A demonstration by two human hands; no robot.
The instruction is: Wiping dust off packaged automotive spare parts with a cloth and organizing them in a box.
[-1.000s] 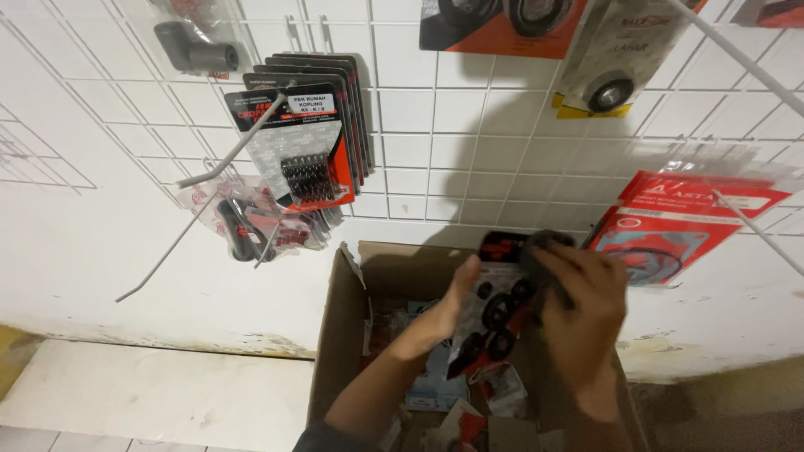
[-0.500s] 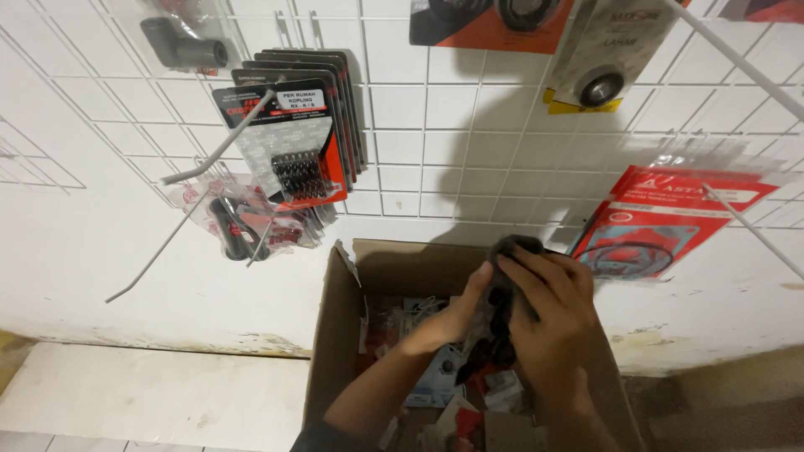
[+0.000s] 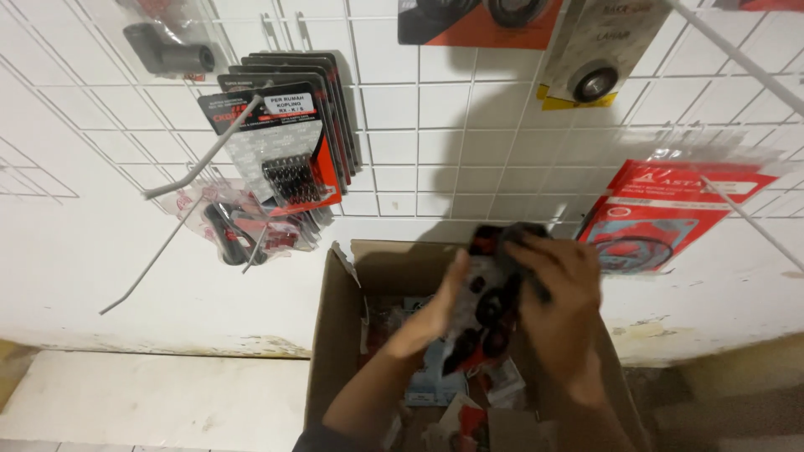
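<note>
Head view: both hands are meeting over the open box (image 3: 335,351), low against the white wall.
Pack: a clear blister pack (image 3: 486,314) with black round parts and red backing is hanging above the box mouth, between the two hands.
Long axis: the pack is running top to bottom, tilted a little, its upper end toward the wire grid (image 3: 419,125) and its lower end dipping toward the loose packs (image 3: 435,389) in the box.
Left hand (image 3: 431,314): it is pressing on the pack's left edge, its grip part closed around that edge.
Right hand (image 3: 557,297): it is wrapping over the pack's top right, fingers curled down across the front; this grip is closed on the pack too, though blur is hiding the fingertips.
Nearer hand: neither, both are touching; the right one is covering more of it.
Direction that matters: the bare hook (image 3: 197,172) is sitting up and well to the left of the pack, the red gasket pack (image 3: 670,213) up and to the right.
Below: the box is sitting on the floor, not on any counter.
</note>
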